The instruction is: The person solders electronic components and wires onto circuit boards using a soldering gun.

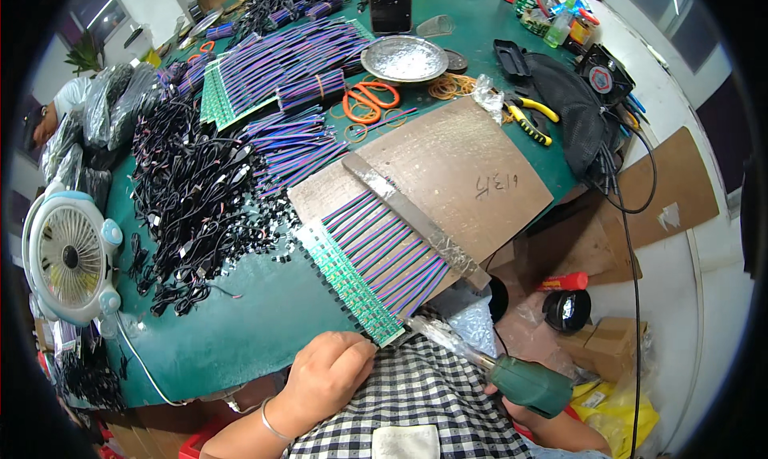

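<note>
Checked cloth, the person's own clothing, fills the lower edge. Just above it, left hand lies curled, fingers pressing the near end of the green circuit-board strip; judged a hold-down so the strip cannot slide. Right hand is closed round the green handle of a soldering iron, mostly hidden beneath it; the wrapped shaft points its tip at the strip's near corner, right beside the left fingers.

Strip lies along the near edge of a brown work board on the green tabletop. Ribbon wires, purple, green and black, fan from the strip up under a flat metal bar, which appears laid across them as a clamp keeping them parallel.

Left: heap of black cables, white desk fan.

Far: more wire bundles, orange scissors, metal dish, yellow-handled pliers.
</note>
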A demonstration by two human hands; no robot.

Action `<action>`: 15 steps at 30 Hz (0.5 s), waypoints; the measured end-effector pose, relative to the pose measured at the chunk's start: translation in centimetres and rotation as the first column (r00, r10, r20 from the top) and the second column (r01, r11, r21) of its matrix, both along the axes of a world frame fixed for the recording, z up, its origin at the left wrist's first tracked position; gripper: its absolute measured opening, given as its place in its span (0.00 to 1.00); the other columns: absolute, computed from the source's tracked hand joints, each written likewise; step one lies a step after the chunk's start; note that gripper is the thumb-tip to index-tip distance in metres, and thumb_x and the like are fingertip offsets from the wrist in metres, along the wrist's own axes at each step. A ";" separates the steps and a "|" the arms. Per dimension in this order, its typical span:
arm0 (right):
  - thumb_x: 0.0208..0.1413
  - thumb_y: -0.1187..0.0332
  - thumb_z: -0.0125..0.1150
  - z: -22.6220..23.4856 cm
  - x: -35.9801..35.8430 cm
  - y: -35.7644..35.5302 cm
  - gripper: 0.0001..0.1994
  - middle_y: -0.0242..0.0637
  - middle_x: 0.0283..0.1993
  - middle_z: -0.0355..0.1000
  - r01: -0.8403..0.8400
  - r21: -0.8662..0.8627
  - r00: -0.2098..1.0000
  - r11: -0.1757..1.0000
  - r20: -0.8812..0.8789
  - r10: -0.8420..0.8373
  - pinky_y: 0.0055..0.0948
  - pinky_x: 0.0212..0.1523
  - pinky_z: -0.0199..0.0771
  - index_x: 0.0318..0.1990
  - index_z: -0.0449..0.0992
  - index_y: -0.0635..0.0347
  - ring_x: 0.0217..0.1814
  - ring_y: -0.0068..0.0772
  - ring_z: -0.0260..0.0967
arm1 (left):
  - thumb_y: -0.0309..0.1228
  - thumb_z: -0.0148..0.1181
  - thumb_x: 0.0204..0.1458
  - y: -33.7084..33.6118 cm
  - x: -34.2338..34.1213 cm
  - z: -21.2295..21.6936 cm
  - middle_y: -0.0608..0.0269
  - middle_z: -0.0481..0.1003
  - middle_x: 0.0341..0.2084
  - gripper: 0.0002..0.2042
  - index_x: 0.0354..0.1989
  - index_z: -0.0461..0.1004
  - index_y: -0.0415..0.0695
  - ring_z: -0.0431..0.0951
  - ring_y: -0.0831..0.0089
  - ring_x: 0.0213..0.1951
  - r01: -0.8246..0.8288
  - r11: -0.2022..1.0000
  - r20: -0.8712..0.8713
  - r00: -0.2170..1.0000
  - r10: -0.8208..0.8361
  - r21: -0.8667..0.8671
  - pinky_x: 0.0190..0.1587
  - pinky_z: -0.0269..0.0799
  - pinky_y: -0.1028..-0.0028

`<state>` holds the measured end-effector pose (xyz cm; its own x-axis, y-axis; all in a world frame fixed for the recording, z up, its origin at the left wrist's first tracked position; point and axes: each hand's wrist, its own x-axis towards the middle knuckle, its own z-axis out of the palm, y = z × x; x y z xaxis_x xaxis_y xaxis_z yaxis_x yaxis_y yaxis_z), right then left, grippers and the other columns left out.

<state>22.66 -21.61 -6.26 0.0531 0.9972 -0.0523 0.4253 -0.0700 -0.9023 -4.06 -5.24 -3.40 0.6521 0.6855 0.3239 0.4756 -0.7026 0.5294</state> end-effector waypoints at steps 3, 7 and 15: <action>0.45 0.69 0.66 0.0 0.6 -1.3 0.17 0.38 0.37 0.77 -0.064 0.014 0.996 0.998 -0.063 0.065 0.26 0.41 0.76 0.42 0.75 0.67 0.37 0.33 0.76 | 0.20 0.64 0.38 0.3 -0.1 -0.6 0.62 0.73 0.29 0.12 0.34 0.74 0.41 0.75 0.67 0.29 0.057 0.998 0.024 0.998 -0.057 0.025 0.32 0.74 0.70; 0.45 0.70 0.67 0.5 0.0 -1.4 0.21 0.38 0.40 0.77 0.077 -0.255 0.874 0.964 -0.448 -0.188 0.25 0.43 0.75 0.47 0.72 0.70 0.39 0.28 0.76 | 0.20 0.63 0.37 0.0 0.0 -0.8 0.62 0.73 0.28 0.12 0.34 0.74 0.40 0.76 0.67 0.28 0.042 0.997 0.023 0.999 -0.044 0.068 0.30 0.74 0.71; 0.42 0.61 0.70 -0.2 0.1 -0.7 0.27 0.39 0.40 0.76 -0.095 -0.160 0.958 0.982 -0.283 0.047 0.26 0.45 0.74 0.48 0.70 0.70 0.40 0.29 0.75 | 0.20 0.63 0.37 0.1 0.0 -1.1 0.62 0.74 0.28 0.12 0.33 0.74 0.40 0.75 0.67 0.28 0.024 0.996 0.025 0.999 -0.026 0.087 0.31 0.74 0.71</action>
<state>22.78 -22.26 -6.50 -0.0583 0.9727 -0.2244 0.1699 -0.2119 -0.9624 -4.02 -5.14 -4.55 0.6591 0.6377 0.3986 0.4439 -0.7578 0.4783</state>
